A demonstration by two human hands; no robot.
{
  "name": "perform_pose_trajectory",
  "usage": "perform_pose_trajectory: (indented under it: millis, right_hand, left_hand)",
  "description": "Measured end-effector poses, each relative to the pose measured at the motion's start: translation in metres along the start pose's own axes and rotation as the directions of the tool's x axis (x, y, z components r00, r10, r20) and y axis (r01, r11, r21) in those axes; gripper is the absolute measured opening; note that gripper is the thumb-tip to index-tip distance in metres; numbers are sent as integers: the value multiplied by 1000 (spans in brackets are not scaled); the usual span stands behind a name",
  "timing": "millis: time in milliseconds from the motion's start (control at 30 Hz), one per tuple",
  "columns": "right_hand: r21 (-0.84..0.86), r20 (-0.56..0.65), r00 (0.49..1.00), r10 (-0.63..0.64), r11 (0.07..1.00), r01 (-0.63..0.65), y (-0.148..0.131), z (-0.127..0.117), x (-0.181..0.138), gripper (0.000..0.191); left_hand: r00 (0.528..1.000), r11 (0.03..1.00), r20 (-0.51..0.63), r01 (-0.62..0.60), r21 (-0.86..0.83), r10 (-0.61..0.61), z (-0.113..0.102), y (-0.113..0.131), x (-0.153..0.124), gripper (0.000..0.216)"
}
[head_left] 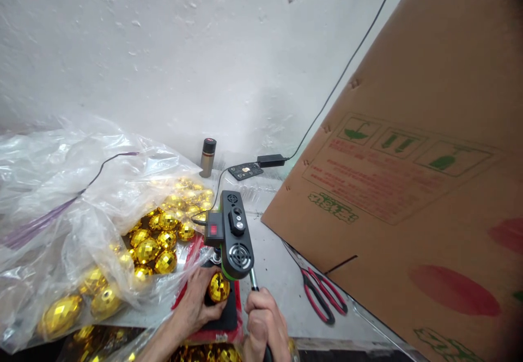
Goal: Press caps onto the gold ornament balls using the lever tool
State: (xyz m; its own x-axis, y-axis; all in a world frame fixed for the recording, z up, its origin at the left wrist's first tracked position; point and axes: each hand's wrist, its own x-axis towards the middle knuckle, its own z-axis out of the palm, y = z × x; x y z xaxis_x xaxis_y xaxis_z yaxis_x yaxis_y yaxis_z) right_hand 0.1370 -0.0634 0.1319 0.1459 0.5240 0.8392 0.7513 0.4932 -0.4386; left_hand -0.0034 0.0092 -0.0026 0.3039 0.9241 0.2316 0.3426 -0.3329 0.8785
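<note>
My left hand (199, 300) has its fingers curved round a shiny gold faceted ball (219, 287). The ball sits under the head of a black bench press machine (237, 237), over its dark base plate (229, 318). My right hand (265, 324) is closed round the machine's lever (254, 279), a metal rod with a dark grip end, just right of the ball. On the machine's left side is a small black box with a red switch (213, 230). Where the ball meets the machine head is hard to make out.
A clear plastic bag (98, 198) of gold balls (147, 250) lies open on the left. Red-handled scissors (322, 294) lie on the right, beside a large cardboard box (392, 198). Behind stand a brown bottle (208, 158), a phone-like dark slab (245, 170) and a power adapter (271, 160).
</note>
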Motion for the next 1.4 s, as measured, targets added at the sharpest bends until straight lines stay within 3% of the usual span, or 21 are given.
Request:
perform_pose_trajectory:
  millis: [400, 667, 767, 1400]
  right_hand:
    - [53, 9, 996, 87, 995, -87, -5, 1, -6, 34]
    - [140, -160, 962, 221, 970, -199, -18, 19, -5, 35]
    - [165, -163, 953, 256, 959, -229, -21, 21, -6, 34]
    - [211, -194, 939, 283, 947, -241, -23, 26, -8, 34]
  left_hand:
    - [999, 999, 11, -33, 36, 32, 2, -5, -1, 45]
    - [997, 994, 5, -72, 85, 72, 4, -6, -2, 45]
    - [997, 992, -6, -81, 99, 82, 3, -4, -1, 45]
    - [995, 986, -11, -98, 135, 100, 7, -11, -2, 44]
